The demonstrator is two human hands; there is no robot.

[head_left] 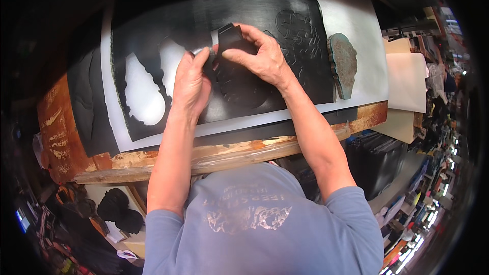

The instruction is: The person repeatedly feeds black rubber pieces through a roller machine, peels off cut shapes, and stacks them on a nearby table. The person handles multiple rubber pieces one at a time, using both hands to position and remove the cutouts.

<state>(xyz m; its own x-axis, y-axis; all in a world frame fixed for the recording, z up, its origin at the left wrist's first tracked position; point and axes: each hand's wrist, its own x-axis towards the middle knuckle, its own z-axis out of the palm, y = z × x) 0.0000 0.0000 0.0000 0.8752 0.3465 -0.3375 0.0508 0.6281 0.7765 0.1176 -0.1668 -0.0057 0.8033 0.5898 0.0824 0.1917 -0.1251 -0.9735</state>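
A: What's the biggest thing here?

B: A worn wooden workbench (153,165), its front edge chipped and rust-stained. A white backing sheet (356,30) lies flat on it, and on that a large black sheet (285,71), spread out so the whole face is within arm's reach. To me it looks like leather or rubber; I can't say which.

A: And the white blob on the left?

B: A hole (145,91) with a scalloped edge where a shape has come out of the black sheet, so the white shows through. Right of the hands there are faint pressed outlines (298,35) of similar shapes.

A: The greenish thing?

B: A scalloped cutting die or template (344,63), I'd judge, resting on the sheet's right edge, well apart from the hands.

A: What are the hands doing?

B: The right hand (262,56) is curled, thumb and fingers pinching a small black cut piece (232,38) held just above the middle of the sheet. The left hand (191,79) is closed too, its fingertips gripping the piece's left edge, beside something pale and glinting. Holding from both sides probably steadies it.

A: What's that pale thing?

B: Too small to tell: a blade or a scrap, perhaps. The piece's lower part blends into the black sheet, and the surroundings are blurred and bent by the lens.
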